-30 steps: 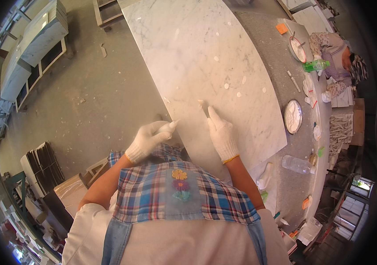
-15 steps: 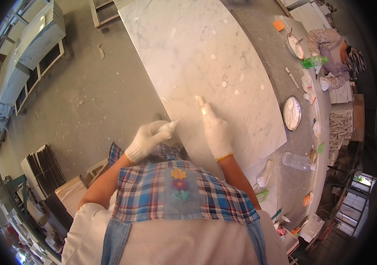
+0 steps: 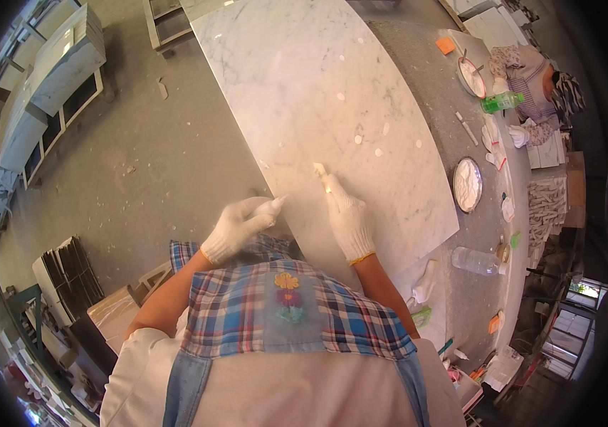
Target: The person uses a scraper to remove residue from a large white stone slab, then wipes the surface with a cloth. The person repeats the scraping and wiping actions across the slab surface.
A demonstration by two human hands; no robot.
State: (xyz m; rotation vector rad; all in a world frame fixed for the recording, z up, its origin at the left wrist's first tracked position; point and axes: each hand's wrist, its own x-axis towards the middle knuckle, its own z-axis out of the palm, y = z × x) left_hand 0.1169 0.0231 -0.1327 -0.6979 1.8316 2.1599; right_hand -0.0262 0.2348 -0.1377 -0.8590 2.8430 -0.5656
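Grey floor [image 3: 176, 156] spreads to my left, and before me a long marble slab [image 3: 282, 92] reaches away, white spots [image 3: 359, 139] dotted over it. My left hand [image 3: 233, 228] is curled around a small white tube [image 3: 273, 204], its pointed tip at the slab's near-left edge. My right hand [image 3: 350, 222] has a small pale tool [image 3: 320, 171] pinched fast, out over the marble; whether its tip touches the stone I cannot tell. Pressing hard or at a steep angle could scratch the polish, I reckon. A squeeze too firm on the left might drip onto the edge or floor, and smooth cotton gloves could let the tool twist. To the right, a bowl [image 3: 468, 185] of white stuff sits just beside the slab, where a careless elbow could knock it.
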